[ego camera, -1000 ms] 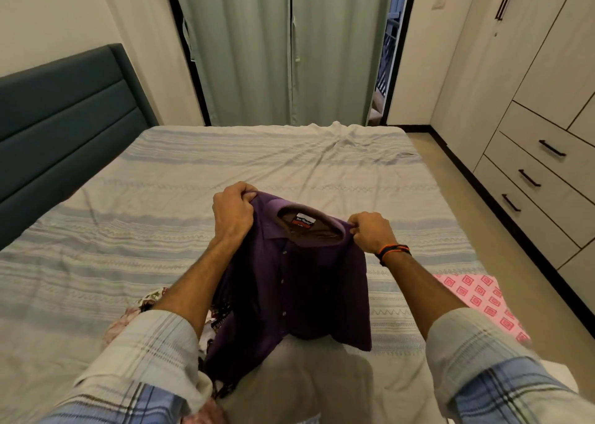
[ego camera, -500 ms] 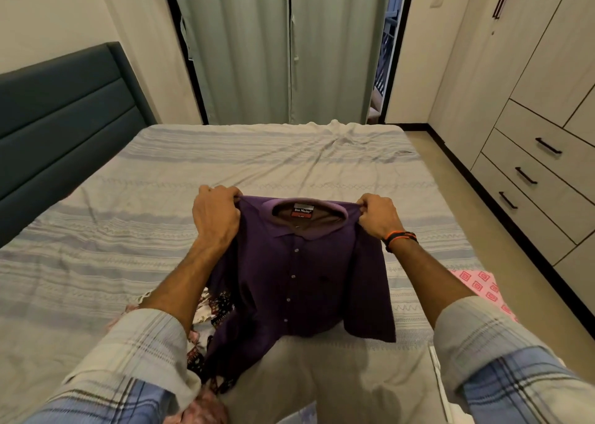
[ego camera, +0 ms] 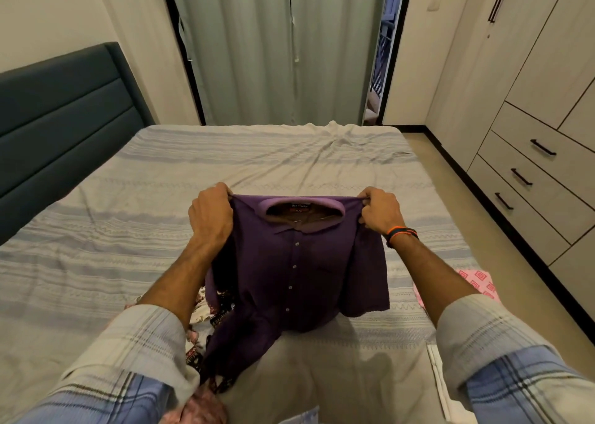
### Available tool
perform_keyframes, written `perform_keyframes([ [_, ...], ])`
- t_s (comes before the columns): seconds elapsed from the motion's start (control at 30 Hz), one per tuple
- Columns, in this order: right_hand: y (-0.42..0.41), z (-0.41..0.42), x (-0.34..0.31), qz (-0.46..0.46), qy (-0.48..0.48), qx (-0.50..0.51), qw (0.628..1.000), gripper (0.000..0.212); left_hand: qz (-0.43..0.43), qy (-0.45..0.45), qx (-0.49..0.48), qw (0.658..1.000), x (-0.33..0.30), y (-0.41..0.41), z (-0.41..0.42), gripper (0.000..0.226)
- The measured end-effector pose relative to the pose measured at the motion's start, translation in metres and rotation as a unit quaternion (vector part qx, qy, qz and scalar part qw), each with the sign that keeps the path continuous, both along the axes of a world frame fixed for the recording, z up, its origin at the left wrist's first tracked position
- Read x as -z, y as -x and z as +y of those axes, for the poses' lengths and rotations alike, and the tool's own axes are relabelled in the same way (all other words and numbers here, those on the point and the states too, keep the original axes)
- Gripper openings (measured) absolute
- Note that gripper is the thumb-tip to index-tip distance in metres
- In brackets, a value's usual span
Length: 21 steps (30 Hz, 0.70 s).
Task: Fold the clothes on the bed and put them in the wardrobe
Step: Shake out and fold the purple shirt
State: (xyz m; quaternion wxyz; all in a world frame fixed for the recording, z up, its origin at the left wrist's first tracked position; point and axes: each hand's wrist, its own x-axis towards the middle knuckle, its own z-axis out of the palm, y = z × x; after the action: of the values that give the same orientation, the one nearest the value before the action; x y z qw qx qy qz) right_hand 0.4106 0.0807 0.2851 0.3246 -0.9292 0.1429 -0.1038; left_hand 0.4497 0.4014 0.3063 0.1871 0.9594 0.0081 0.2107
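My left hand (ego camera: 211, 217) is curled around one shoulder of the dark purple buttoned shirt with a collar (ego camera: 299, 262), and my right hand (ego camera: 380, 211) pinches the other shoulder. I hold it this way, I think, so the cloth hangs straight before I fold it. The shirt hangs between the two hands and below them, and its lower part rests on the grey striped bed sheet (ego camera: 128, 230). The pale wooden wardrobe (ego camera: 531, 108) stands well apart on the right.

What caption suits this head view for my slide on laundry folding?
Both hands, left hand and right hand, hold a purple shirt by its shoulders above the striped bed.
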Motion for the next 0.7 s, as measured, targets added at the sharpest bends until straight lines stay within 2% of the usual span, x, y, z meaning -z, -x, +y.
perform_keyframes([
  [0.17,0.002,-0.001,-0.008,-0.017,-0.002,-0.006,1.000,0.025,0.015,0.026,0.006,1.000,0.002,-0.001,0.006,0.022],
  [0.33,0.004,-0.004,-0.009,-0.022,0.032,-0.049,0.998,0.021,0.036,0.076,0.028,0.996,0.003,-0.006,0.013,0.015],
  [0.43,0.002,-0.004,-0.012,-0.025,0.034,-0.053,0.998,0.023,0.064,0.104,0.033,0.992,0.005,-0.011,0.015,0.014],
  [0.57,0.002,-0.007,-0.023,-0.041,0.046,-0.056,0.996,0.036,0.073,0.113,0.052,0.990,0.001,-0.012,0.018,0.016],
  [0.7,-0.004,-0.011,-0.038,-0.075,0.036,-0.017,0.996,0.028,0.050,0.111,0.079,0.989,-0.011,-0.009,0.013,0.017],
])
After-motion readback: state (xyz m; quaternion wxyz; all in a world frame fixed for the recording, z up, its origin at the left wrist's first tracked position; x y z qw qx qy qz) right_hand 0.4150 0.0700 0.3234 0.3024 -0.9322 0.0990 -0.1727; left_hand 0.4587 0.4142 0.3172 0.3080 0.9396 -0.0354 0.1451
